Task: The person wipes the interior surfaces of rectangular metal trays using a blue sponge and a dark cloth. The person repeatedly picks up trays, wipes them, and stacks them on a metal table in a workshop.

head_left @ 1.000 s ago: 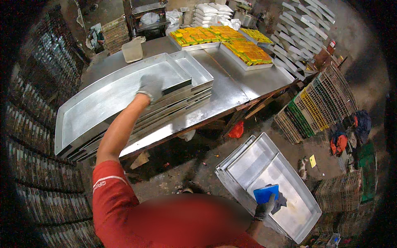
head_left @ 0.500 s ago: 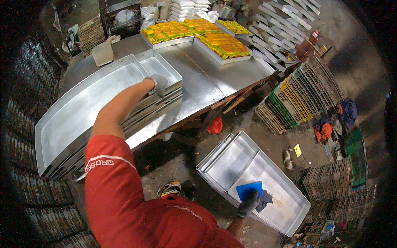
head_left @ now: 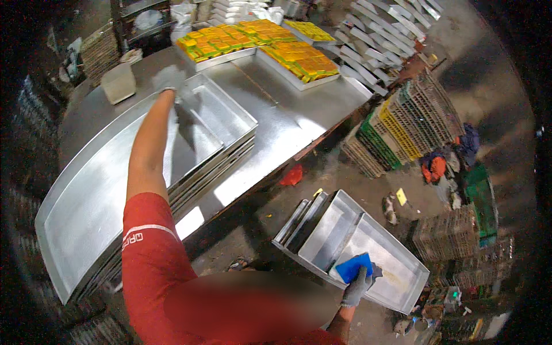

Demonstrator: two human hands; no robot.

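Observation:
My left hand (head_left: 169, 80), in a pale glove, reaches to the far rim of the top metal tray (head_left: 98, 201) in a stack on the table. Motion blurs its fingers, so whether they grip the rim is unclear. Beside that tray's near end lies a smaller tray or section (head_left: 221, 109). Low on the right, my gloved right hand (head_left: 356, 287) is closed on a flat blue piece (head_left: 354, 267), its kind unclear. A dark grey cloth-like piece (head_left: 376, 271) shows just beyond the fingers. Both are over a shallow metal tray (head_left: 397, 287), one of several stacked there.
Trays of yellow-orange packets (head_left: 299, 60) stand at the table's (head_left: 276, 126) back, a plastic tub (head_left: 119, 84) at its left. Crates (head_left: 402, 126) and long metal pans (head_left: 379, 40) are piled right. A cat (head_left: 390, 209) lies on the floor.
My left hand has moved from the tray's near corner across to its far rim. The right hand still holds the blue piece over the lower tray. The view has shifted slightly.

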